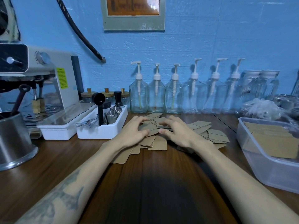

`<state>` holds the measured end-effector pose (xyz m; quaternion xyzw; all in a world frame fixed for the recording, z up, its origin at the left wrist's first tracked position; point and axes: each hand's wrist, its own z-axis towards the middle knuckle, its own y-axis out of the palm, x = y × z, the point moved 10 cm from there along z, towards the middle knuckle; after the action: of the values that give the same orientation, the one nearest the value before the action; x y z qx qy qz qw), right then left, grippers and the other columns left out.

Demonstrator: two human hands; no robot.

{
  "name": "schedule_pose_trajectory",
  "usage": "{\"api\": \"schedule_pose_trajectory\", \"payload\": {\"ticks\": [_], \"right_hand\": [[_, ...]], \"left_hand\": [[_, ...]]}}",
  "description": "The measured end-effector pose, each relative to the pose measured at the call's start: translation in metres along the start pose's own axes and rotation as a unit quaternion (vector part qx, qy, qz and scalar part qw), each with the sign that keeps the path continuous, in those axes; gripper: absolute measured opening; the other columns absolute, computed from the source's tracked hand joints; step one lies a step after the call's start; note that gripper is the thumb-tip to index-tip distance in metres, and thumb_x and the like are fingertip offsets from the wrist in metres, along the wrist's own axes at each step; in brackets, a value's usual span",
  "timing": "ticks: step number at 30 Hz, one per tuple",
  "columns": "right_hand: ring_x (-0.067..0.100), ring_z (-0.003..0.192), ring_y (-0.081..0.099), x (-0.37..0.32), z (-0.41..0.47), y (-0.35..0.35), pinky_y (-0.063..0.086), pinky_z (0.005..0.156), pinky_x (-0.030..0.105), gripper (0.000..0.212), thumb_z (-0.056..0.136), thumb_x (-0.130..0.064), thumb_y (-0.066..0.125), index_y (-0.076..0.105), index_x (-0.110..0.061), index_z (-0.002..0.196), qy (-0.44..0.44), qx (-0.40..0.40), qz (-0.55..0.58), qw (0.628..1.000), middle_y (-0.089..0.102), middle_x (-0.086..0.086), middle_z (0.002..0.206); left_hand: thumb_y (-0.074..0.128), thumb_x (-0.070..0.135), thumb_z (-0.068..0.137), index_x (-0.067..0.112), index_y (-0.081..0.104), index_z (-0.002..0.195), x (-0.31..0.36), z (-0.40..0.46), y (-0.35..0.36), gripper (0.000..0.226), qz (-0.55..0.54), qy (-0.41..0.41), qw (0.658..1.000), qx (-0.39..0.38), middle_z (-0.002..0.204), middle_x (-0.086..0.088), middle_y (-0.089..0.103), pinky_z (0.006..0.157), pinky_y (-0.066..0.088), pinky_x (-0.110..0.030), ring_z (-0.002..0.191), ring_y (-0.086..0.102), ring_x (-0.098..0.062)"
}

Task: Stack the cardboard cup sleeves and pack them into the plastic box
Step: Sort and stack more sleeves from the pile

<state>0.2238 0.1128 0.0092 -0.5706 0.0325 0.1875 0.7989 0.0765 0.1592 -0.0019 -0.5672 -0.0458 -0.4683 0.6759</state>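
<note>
- Step, I'd say: gathering loose sleeves into a stack, mid-table.
- L hand & R hand: fingers curled over the heap, pinching top pieces from both sides.
- Next prob. needs: square edges, lift the bundle, carry right to box.
- Sleeves: flat brown cardboard, fanned and overlapping, messy; some already lie in the box.
</note>
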Motion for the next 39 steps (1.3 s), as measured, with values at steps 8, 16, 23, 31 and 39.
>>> {"api": "schedule_pose_trajectory", "payload": {"ticks": [8,16,23,31,39], "right_hand": [[0.02,0.126,0.044,0.002,0.001,0.002,0.04,0.106,0.046,0.042,0.098,-0.044,0.053,0.057,-0.024,0.135,0.001,-0.007,-0.001,1.0,0.052,0.0,0.13],[0.021,0.117,0.051,0.008,0.0,-0.01,0.043,0.103,0.046,0.033,0.101,-0.028,0.051,0.058,-0.02,0.133,0.01,0.014,0.0,1.0,0.055,0.001,0.126],[0.019,0.113,0.053,0.011,-0.003,-0.016,0.044,0.1,0.039,0.032,0.1,-0.026,0.054,0.059,-0.02,0.13,0.017,0.027,0.019,0.999,0.057,-0.002,0.117],[0.014,0.107,0.054,0.013,-0.005,-0.02,0.046,0.098,0.038,0.034,0.099,-0.031,0.056,0.057,-0.022,0.132,0.018,0.038,0.043,0.998,0.057,-0.005,0.114],[0.013,0.096,0.058,0.008,-0.008,-0.031,0.045,0.089,0.032,0.047,0.098,-0.033,0.057,0.044,-0.022,0.142,0.026,0.082,0.125,0.988,0.06,-0.005,0.112]], "left_hand": [[0.062,0.064,0.084,0.029,0.054,0.137,-0.007,-0.006,0.014,0.064,0.074,-0.025,0.994,-0.08,0.142,0.008,0.052,0.109,0.04,-0.036,0.129,0.049,-0.013],[0.057,0.034,0.097,0.032,0.07,0.113,0.028,-0.014,-0.016,0.021,0.166,0.169,0.971,0.039,0.113,0.012,0.056,0.094,0.043,-0.032,0.108,0.05,-0.011],[0.064,-0.001,0.088,0.018,0.074,0.089,0.028,-0.021,-0.046,0.022,-0.072,0.113,0.981,0.142,0.098,0.007,0.068,0.08,0.053,-0.028,0.089,0.063,-0.012],[0.07,0.002,0.086,0.014,0.071,0.092,0.016,-0.023,-0.047,0.013,-0.17,0.047,0.969,0.171,0.096,-0.005,0.066,0.073,0.051,-0.021,0.08,0.06,-0.008],[0.063,-0.012,0.085,0.014,0.065,0.102,0.018,-0.021,-0.047,0.03,-0.157,0.057,0.973,0.162,0.108,0.002,0.053,0.074,0.05,-0.016,0.083,0.06,-0.009]]}}
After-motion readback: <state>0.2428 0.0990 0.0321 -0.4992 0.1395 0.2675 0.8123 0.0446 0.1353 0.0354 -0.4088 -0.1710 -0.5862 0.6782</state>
